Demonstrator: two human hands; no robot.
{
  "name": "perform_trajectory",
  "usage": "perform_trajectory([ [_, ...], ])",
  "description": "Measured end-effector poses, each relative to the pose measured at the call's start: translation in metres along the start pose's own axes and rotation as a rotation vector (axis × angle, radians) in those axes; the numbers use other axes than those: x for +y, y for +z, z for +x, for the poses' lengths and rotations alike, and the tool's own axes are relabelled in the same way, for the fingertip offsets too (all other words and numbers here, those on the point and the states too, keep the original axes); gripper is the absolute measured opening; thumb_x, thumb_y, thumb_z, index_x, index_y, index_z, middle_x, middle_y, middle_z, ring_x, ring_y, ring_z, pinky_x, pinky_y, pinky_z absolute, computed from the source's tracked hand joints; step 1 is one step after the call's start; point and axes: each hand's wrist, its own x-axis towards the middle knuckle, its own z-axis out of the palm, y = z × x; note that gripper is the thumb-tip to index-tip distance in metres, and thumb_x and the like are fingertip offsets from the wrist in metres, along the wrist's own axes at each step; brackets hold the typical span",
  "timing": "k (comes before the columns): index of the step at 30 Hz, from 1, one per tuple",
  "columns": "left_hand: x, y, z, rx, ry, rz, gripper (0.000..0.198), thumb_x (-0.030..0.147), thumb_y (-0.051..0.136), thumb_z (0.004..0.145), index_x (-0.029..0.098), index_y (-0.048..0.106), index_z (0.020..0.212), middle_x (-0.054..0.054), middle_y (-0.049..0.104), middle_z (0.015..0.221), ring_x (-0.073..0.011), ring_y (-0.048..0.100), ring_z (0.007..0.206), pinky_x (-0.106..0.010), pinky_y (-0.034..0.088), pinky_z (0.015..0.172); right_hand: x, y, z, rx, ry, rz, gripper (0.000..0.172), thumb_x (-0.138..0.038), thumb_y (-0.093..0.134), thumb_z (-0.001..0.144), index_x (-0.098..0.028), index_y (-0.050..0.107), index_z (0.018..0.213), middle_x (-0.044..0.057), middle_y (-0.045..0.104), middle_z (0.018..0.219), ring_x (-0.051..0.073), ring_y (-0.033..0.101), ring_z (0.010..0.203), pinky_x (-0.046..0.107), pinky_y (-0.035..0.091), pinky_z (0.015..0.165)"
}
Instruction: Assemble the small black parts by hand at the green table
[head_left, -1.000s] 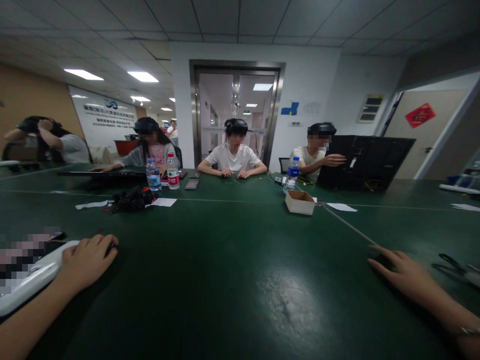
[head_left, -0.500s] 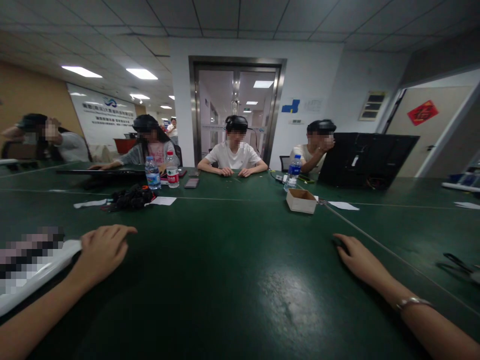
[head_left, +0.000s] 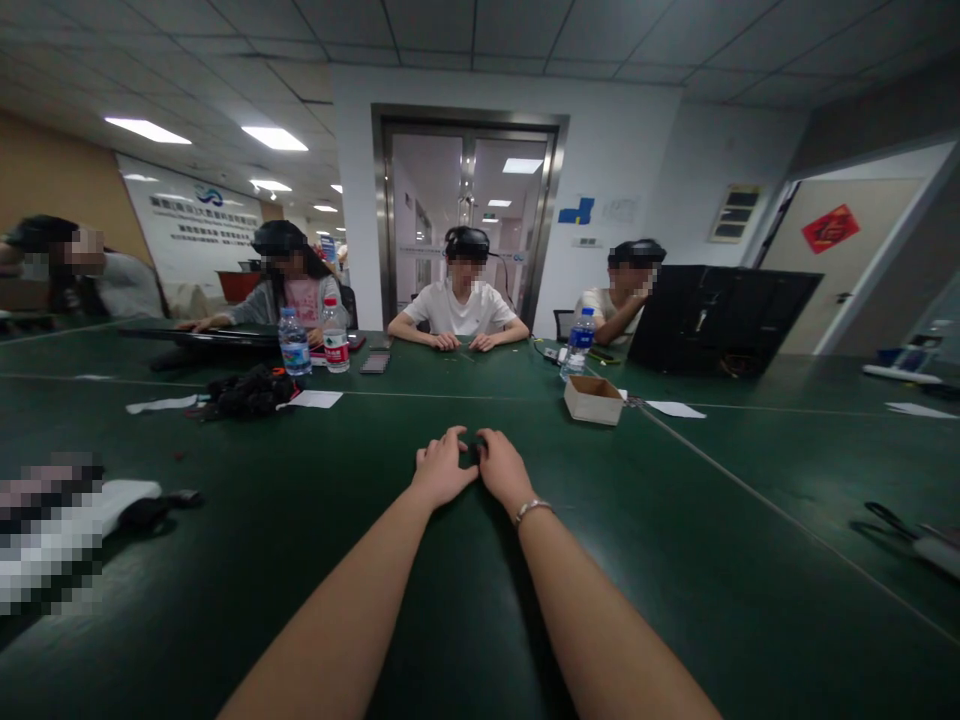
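Observation:
My left hand (head_left: pixel 444 470) and my right hand (head_left: pixel 504 468) lie close together on the green table (head_left: pixel 465 620), in the middle of the view. Between them is a small black object (head_left: pixel 475 452), too small and blurred to name. The fingers of my right hand bend around its right side. My left thumb stretches toward it below, and the left fingers are apart, curving at its left. Whether the left fingers touch it I cannot tell. A silver bracelet (head_left: pixel 533 508) circles my right wrist.
Beyond my hands are an open cardboard box (head_left: pixel 592 402), a black tangled bundle (head_left: pixel 251 392), water bottles (head_left: pixel 336 336) and a large black monitor (head_left: pixel 720 318). A black cable end (head_left: pixel 161 507) lies left. Several people in headsets sit across the table.
Both hands have swept inward from the far left and right of the table to meet in the middle. The cable end at the left is now uncovered. The view has shifted slightly.

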Motion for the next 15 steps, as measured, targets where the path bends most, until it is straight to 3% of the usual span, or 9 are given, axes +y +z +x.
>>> perform_trajectory([
  [4,-0.001,-0.004,-0.006,-0.039,0.026,0.087,0.066,0.047,0.063,0.068,0.027,0.04,0.127,-0.008,0.06,0.114,-0.0294,0.048,0.111,-0.044,0.031,0.095,0.013,-0.003,0.008,0.145,0.126,0.419,0.023,-0.028,0.048,0.082,-0.019,0.059,0.1,0.006,0.065,0.092,0.019,0.06,0.088,0.034,0.045,0.082],
  [8,0.018,-0.001,-0.011,-0.058,0.119,0.207,0.053,0.055,0.057,0.072,0.029,0.049,0.118,-0.007,0.057,0.117,-0.0285,0.048,0.11,-0.042,0.036,0.092,0.022,-0.005,0.014,0.262,0.21,0.831,0.029,-0.04,0.053,0.076,-0.018,0.057,0.095,0.004,0.063,0.086,0.018,0.062,0.081,0.032,0.049,0.075],
  [11,0.037,0.011,-0.012,-0.043,0.234,0.246,0.039,0.043,0.053,0.079,0.024,0.055,0.113,-0.009,0.058,0.115,-0.0269,0.051,0.105,-0.039,0.04,0.088,0.021,-0.007,0.014,0.302,0.244,0.88,0.032,-0.045,0.053,0.075,-0.018,0.055,0.094,0.003,0.061,0.076,0.017,0.06,0.069,0.031,0.049,0.066],
  [15,0.041,0.021,-0.012,-0.058,0.345,0.252,0.026,0.021,0.045,0.082,0.017,0.061,0.102,-0.011,0.062,0.106,-0.0242,0.055,0.097,-0.036,0.041,0.087,0.02,-0.009,0.012,0.327,0.237,0.694,0.033,-0.045,0.042,0.081,-0.02,0.053,0.098,0.001,0.057,0.069,0.017,0.055,0.061,0.031,0.046,0.06],
])
